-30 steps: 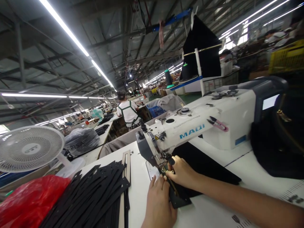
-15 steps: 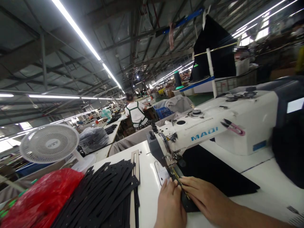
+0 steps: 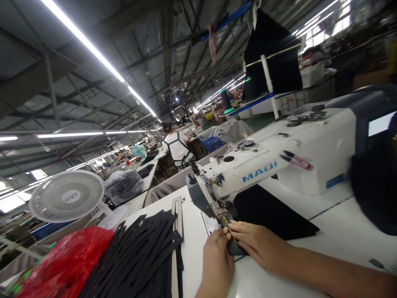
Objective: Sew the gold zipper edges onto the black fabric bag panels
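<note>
A narrow black fabric piece (image 3: pixel 236 249) with a gold zipper-like strip (image 3: pixel 228 230) runs under the presser foot (image 3: pixel 222 210) of a white sewing machine (image 3: pixel 260 169). My left hand (image 3: pixel 218 258) is at its left edge, fingers curled and closed on it beside the metal needle plate (image 3: pixel 211 225). My right hand (image 3: pixel 263 245) lies over its right side, fingers stretched out together and pressing beside the gold strip. The needle tip is too small to make out. Beyond my right hand, a wide black panel (image 3: pixel 271 211) lies under the machine arm.
Left of my hands are piled black strips (image 3: pixel 136 252), a pale slotted template (image 3: pixel 175 248) and a red plastic bag (image 3: pixel 70 265). A white fan (image 3: pixel 70 196) stands behind them. Pink-handled snips (image 3: pixel 297 160) rest on the machine. Further off, a person (image 3: pixel 177 147) works at a table.
The black fabric piece has gone further toward the presser foot, and less of it shows near my hands. Both hands moved forward with it. The wide panel shifted the same way; the view moved slightly.
</note>
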The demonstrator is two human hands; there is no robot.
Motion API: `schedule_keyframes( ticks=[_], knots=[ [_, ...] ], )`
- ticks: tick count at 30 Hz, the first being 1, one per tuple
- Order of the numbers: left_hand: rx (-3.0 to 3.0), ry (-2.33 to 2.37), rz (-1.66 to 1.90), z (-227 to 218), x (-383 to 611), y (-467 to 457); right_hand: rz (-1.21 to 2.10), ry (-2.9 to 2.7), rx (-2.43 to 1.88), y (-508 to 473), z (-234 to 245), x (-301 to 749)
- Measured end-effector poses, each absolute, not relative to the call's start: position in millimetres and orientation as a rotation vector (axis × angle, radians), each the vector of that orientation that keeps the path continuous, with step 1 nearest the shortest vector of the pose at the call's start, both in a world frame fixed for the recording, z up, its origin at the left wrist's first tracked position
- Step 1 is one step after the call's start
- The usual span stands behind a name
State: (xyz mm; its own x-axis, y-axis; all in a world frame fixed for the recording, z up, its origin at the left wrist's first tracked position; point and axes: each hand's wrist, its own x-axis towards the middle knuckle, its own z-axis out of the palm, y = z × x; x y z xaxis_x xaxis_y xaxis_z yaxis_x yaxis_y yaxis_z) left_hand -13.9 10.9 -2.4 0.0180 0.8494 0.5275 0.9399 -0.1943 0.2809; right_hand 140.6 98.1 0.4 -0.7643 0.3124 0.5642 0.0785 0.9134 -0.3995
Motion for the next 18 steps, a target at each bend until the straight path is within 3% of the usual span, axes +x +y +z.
schedule_keyframes(
  ticks=[3, 7, 10, 18],
  knots=[
    [-1.937, -2.021, -0.978, -1, -9, 8, 0.396, -2.409, -0.402, 113, -3, 157],
    [-1.753, -2.206, -0.866, 7, -2, 1, 0.141, -2.321, -1.096, 155, -5, 194],
    [-1.875, -2.107, -0.917, 7, -1, -3, 0.231, -2.345, -1.476, 179, 1, 213],
    [-2.186, -1.681, -0.790, 4, -5, -2, 0.030, -2.399, -1.341, 171, 9, 210]
  ],
)
